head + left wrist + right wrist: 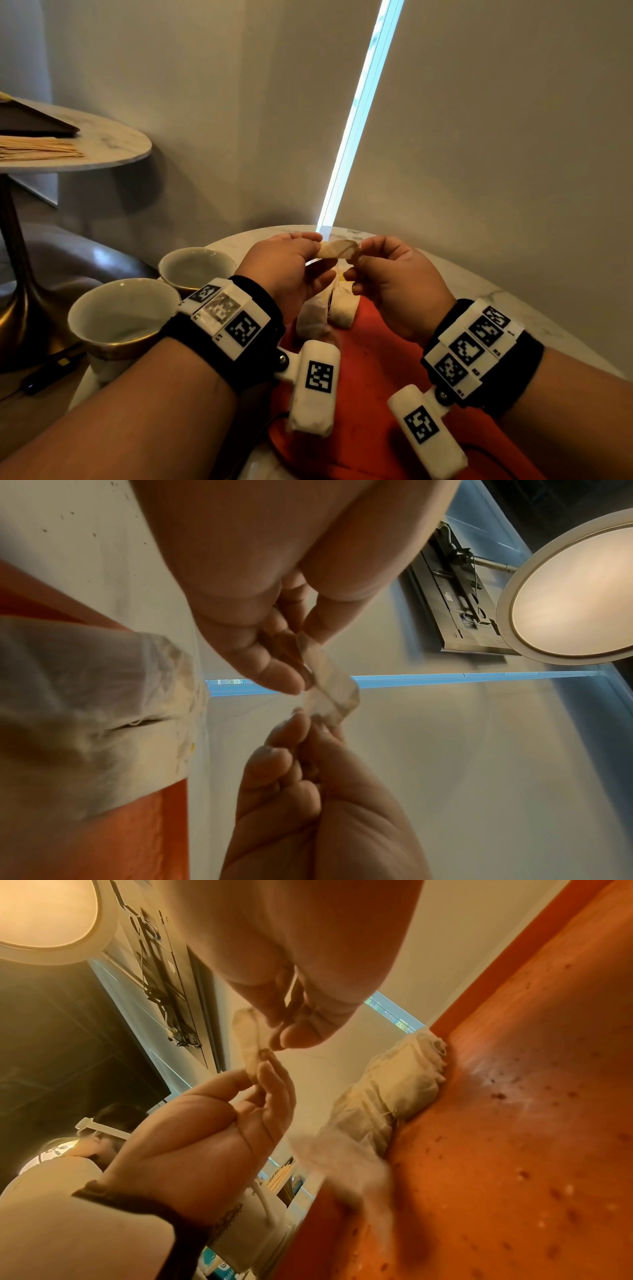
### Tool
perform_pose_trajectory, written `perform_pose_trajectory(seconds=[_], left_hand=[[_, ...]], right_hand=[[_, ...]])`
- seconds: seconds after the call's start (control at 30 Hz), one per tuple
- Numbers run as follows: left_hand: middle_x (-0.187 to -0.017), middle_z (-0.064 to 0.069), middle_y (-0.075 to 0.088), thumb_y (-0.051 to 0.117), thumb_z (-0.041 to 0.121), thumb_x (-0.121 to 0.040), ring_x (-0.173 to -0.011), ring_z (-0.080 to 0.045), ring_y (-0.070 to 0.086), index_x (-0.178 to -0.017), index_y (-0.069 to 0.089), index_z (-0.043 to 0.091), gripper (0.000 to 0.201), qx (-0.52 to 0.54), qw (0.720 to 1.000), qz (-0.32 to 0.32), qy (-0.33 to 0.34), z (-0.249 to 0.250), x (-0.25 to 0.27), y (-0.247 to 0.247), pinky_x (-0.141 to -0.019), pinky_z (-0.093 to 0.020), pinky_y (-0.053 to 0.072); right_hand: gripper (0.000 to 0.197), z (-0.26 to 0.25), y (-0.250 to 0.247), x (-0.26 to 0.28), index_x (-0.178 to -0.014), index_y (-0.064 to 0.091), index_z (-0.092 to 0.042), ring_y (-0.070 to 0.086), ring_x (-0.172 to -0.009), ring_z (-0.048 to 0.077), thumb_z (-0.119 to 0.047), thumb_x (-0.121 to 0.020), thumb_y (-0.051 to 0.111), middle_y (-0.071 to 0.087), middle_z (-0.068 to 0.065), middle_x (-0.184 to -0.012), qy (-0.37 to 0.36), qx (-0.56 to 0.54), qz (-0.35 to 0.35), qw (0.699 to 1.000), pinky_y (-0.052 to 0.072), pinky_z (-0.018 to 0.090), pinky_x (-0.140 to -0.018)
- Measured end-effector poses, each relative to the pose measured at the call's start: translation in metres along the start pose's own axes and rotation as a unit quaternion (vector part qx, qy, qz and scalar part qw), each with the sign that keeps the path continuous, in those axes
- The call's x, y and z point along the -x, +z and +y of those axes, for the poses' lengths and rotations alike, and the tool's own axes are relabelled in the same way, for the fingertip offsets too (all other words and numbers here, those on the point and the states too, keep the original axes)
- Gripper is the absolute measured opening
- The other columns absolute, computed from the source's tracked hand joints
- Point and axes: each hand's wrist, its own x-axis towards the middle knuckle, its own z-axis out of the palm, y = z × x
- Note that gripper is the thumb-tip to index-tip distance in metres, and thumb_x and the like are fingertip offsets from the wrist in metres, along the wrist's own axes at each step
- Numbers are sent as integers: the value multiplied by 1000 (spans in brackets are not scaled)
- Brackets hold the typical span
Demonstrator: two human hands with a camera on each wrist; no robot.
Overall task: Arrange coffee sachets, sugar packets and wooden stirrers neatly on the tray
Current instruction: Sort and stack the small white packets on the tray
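Note:
A small pale sachet is held in the air above the far end of the orange tray. My left hand pinches its left end and my right hand pinches its right end. The left wrist view shows the sachet between the left hand's fingertips and my right hand. In the right wrist view the sachet hangs between both hands. Two more sachets lie side by side on the tray. Wooden stirrers lie on a side table at the far left.
Two empty white cups stand left of the tray on the round marble table. The side table also carries a dark folder. A wall stands close behind the table.

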Motion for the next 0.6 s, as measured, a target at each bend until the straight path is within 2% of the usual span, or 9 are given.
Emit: perform_pose_trajectory(seconds=[0.17,0.27,0.33,0.43,0.47,0.53,0.6], left_hand=[[-93,-16,65,51,-1,-100,-80,-24,67,-106,65,3,17,21,999,23,8,3,-1,1,-53,-25,57],[-96,-15,67,50,2,-101,-77,-23,67,-101,64,8,15,30,999,31,11,6,-3,0,-51,-24,56],[-101,-14,68,51,6,-102,-80,-24,68,-102,63,11,14,33,999,33,3,8,-4,-1,-50,-24,55],[-107,-16,64,47,6,-102,-82,-28,68,-102,60,12,14,67,997,24,-4,10,-5,-1,-49,-26,55],[-107,-16,62,46,5,-102,-83,-29,68,-102,59,11,15,82,996,21,-1,11,-6,-1,-50,-27,56],[-106,-17,62,44,6,-102,-82,-29,68,-103,58,10,15,112,994,14,2,13,-5,-2,-51,-28,57],[-102,-17,64,46,8,-102,-78,-26,70,-102,59,11,13,131,991,9,0,15,-4,-3,-53,-26,57]], right_hand=[[17,0,-4,2,-97,64,-8,61,-64,19,7,-91,61,62,13,-86,20,65,4,998,47,33,-55],[17,-3,-12,2,-99,66,-8,54,-61,17,6,-91,59,60,10,-82,102,154,-49,982,41,31,-53],[16,-9,-18,6,-98,69,-11,56,-60,12,1,-90,64,64,7,-82,138,283,-135,940,44,28,-54],[14,-17,-17,16,-98,75,-25,65,-67,1,-15,-88,74,74,-7,-87,117,429,-282,850,49,17,-62],[15,-18,-14,19,-97,74,-33,67,-75,-1,-21,-88,75,75,-11,-91,108,454,-309,829,51,17,-69],[21,-16,-7,22,-97,70,-46,68,-87,0,-28,-88,75,74,-15,-98,92,507,-340,787,55,24,-82],[25,-11,0,24,-101,67,-50,66,-92,2,-32,-86,77,72,-15,-102,81,555,-358,746,55,27,-88]])
